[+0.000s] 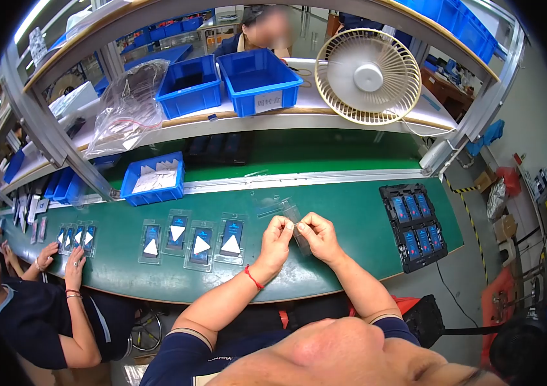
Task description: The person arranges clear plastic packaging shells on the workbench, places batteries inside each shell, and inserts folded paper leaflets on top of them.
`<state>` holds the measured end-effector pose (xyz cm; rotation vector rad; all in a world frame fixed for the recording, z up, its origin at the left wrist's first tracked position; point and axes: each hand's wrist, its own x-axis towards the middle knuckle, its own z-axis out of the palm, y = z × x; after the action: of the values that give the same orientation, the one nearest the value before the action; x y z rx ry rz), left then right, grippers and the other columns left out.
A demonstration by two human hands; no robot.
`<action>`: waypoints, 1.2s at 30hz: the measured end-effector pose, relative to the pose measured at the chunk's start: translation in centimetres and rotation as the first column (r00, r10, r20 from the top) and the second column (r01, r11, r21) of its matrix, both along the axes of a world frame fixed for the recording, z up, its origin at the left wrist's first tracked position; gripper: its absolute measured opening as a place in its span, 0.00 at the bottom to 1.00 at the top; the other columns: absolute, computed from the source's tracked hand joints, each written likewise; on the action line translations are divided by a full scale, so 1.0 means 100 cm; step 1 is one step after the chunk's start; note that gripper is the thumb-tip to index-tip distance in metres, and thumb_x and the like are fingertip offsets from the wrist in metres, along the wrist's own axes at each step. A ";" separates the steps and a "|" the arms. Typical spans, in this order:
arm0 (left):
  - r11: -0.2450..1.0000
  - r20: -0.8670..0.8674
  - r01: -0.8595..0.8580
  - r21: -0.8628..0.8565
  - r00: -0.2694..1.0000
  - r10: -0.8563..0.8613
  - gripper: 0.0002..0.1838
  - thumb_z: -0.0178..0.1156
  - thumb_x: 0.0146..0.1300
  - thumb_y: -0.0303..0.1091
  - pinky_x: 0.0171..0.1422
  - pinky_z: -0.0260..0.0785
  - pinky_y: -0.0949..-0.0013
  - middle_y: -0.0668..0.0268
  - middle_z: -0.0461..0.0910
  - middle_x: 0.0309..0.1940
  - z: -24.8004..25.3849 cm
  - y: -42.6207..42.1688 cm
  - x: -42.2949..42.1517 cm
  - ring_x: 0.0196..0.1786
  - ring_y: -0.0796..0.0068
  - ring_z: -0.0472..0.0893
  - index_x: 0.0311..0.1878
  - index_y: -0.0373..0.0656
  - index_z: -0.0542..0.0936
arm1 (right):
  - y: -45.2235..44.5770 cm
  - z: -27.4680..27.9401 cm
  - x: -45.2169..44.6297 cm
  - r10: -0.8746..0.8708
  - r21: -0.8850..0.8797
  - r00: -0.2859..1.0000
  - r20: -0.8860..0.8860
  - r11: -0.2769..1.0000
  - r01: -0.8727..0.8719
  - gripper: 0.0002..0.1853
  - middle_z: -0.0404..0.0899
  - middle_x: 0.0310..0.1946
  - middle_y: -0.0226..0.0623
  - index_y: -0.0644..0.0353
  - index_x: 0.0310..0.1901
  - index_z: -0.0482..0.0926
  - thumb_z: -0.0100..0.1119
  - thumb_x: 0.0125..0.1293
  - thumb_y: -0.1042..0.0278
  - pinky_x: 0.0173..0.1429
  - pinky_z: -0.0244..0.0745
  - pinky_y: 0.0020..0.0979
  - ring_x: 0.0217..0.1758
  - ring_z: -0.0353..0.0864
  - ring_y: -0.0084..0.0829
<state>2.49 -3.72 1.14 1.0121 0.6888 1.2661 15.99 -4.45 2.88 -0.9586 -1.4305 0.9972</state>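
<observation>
My left hand (275, 242) and my right hand (321, 238) meet over the green bench. Both pinch a thin clear plastic tray (291, 210), which sticks out above and below the fingers. More clear plastic (266, 204) lies just beyond it. To the left, several dark phone-like devices (230, 233) lie in clear plastic trays, each with a white triangular piece (230, 245) on it. At the right, a black tray (394, 222) bears several similar devices with blue faces.
A blue bin (179, 190) with white pieces stands at the back left. Two blue bins (259, 80), a plastic bag (129, 106) and a fan (368, 77) occupy the shelf above. A co-worker's hands (75, 269) are over similar trays at far left. Another person sits behind the shelf.
</observation>
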 end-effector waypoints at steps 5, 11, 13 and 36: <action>1.000 0.004 -0.010 -0.013 1.000 0.010 0.03 0.52 0.69 0.30 0.45 0.62 0.77 0.74 0.70 0.32 -0.003 0.000 0.001 0.37 0.84 0.67 0.37 0.44 0.71 | 0.001 -0.002 0.001 -0.044 0.006 0.999 0.028 0.999 0.043 0.10 0.70 0.22 0.24 0.62 0.27 0.71 0.57 0.65 0.71 0.27 0.62 0.20 0.25 0.65 0.13; 0.999 0.008 -0.022 -0.046 1.000 0.022 0.03 0.52 0.69 0.29 0.44 0.63 0.76 0.73 0.70 0.30 -0.002 -0.001 0.002 0.35 0.82 0.68 0.37 0.44 0.71 | 0.004 -0.007 0.002 -0.080 0.017 0.996 0.044 0.997 0.080 0.10 0.70 0.22 0.24 0.62 0.27 0.72 0.57 0.65 0.70 0.26 0.60 0.19 0.24 0.64 0.13; 0.999 0.009 -0.022 -0.042 1.000 0.023 0.03 0.52 0.69 0.29 0.44 0.63 0.76 0.73 0.70 0.30 -0.005 0.000 0.002 0.35 0.82 0.68 0.37 0.44 0.71 | 0.003 -0.006 0.002 -0.075 0.001 0.997 0.033 0.997 0.076 0.10 0.70 0.22 0.23 0.62 0.27 0.72 0.57 0.65 0.70 0.26 0.60 0.19 0.24 0.64 0.12; 0.988 0.020 -0.056 -0.141 0.998 0.060 0.04 0.55 0.67 0.32 0.40 0.65 0.78 0.74 0.72 0.29 0.009 0.002 -0.013 0.32 0.85 0.70 0.36 0.44 0.74 | 0.013 0.012 0.095 -0.803 0.575 0.153 0.576 0.531 0.622 0.11 0.77 0.24 0.38 0.60 0.24 0.76 0.68 0.52 0.64 0.35 0.72 0.36 0.28 0.77 0.40</action>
<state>1.20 -3.48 2.08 0.8660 0.7821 1.2601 25.53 -3.16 4.04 -1.8432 -1.3986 -0.4674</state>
